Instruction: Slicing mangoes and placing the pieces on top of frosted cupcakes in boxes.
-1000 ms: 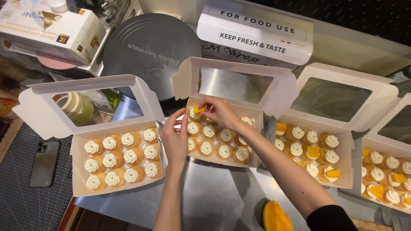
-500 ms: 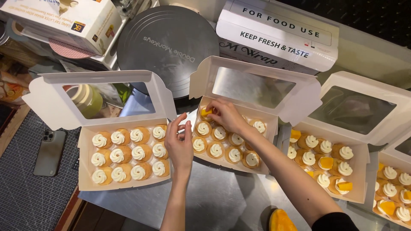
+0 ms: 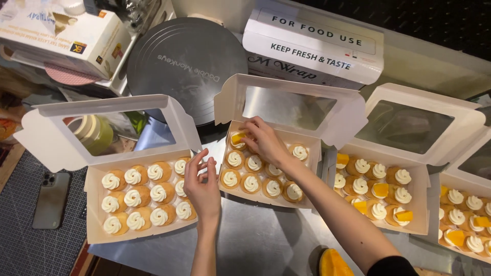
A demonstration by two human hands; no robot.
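A person's right hand (image 3: 263, 140) reaches into the far left corner of the middle box (image 3: 269, 176), its grip pinched on a yellow mango piece (image 3: 237, 138) resting atop a cream-topped tart there. The left hand (image 3: 203, 186) hovers with fingers loosely spread and its grip released, between the middle box and the left box (image 3: 140, 197), just beside the latter's right edge. Both white window-lidded boxes stand open on the steel desk (image 3: 255, 240), each filled with rows of tarts piped with white cream. A third box (image 3: 381, 191) to the right holds tarts already topped with mango. A cut mango (image 3: 333, 262) lies at the near edge, a phone (image 3: 51, 200) on the mat at left.
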